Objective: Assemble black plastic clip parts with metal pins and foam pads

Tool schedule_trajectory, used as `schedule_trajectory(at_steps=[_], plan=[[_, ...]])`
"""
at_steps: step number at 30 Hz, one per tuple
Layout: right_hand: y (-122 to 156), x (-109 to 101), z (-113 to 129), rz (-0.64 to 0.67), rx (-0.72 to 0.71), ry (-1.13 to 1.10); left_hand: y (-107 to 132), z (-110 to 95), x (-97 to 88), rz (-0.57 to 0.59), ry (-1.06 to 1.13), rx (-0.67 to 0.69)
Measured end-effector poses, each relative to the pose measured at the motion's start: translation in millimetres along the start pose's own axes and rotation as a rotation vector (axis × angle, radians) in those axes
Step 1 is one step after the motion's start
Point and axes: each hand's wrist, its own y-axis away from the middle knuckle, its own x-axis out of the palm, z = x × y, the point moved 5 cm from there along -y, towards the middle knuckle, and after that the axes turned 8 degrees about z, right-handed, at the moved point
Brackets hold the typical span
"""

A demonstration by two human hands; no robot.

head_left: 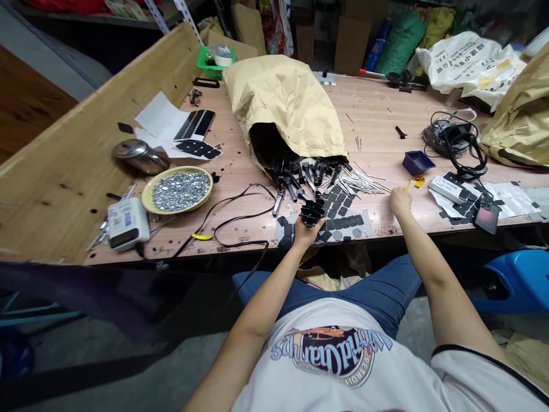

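Observation:
My left hand (305, 230) is closed round a bundle of black plastic parts (312, 212) at the table's front edge. Behind it, more long black plastic parts (302, 176) spill from the mouth of a big tan paper sack (287, 103). Thin metal pins (355, 181) lie in a heap to their right. Under the bundle is a grey sheet of black adhesive pads (349, 225). Farther right, my right hand (400, 202) has its fingers pinched at small yellow rubber bands (417, 182); the fingertips are partly hidden.
At left stand a yellow bowl (209, 191) of small metal pieces, a white box-shaped device (127, 223) and a metal pot (139, 155). A black cable (223, 220) runs across the front. A purple tray (418, 163), headset (469, 154) and phone (486, 216) lie right. A wooden board (107, 126) walls the left.

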Motion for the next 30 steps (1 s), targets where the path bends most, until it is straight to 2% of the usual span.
schedule_trajectory(at_steps=[4, 9, 12, 15, 17, 19, 21, 25, 30], plan=[[6, -5, -10, -0.085, 0.108, 0.010, 8, -11, -1.8, 0.010, 0.025, 0.070], [-4, -10, 0, -0.097, 0.100, -0.031, 12, -16, -2.2, -0.029, 0.000, 0.137], [-5, -23, 29, -0.152, 0.029, -0.106, 13, -16, -2.1, -0.031, -0.062, 0.254], [5, -42, 81, -0.219, -0.107, -0.269, 16, -17, -1.8, -0.024, -0.144, 0.429], [15, -54, 120, -0.217, -0.207, -0.378, 19, -19, -0.9, -0.022, -0.178, 0.542], [24, -65, 154, -0.212, -0.298, -0.461, 21, -22, 0.1, -0.028, -0.184, 0.612], [31, -71, 178, -0.193, -0.366, -0.505, 23, -24, 1.2, -0.027, -0.176, 0.645], [40, -73, 195, -0.144, -0.470, -0.477, 27, -28, 0.2, -0.034, -0.146, 0.706], [48, -83, 197, -0.232, -0.488, -0.405, 28, -30, -3.6, -0.057, -0.122, 0.761]])
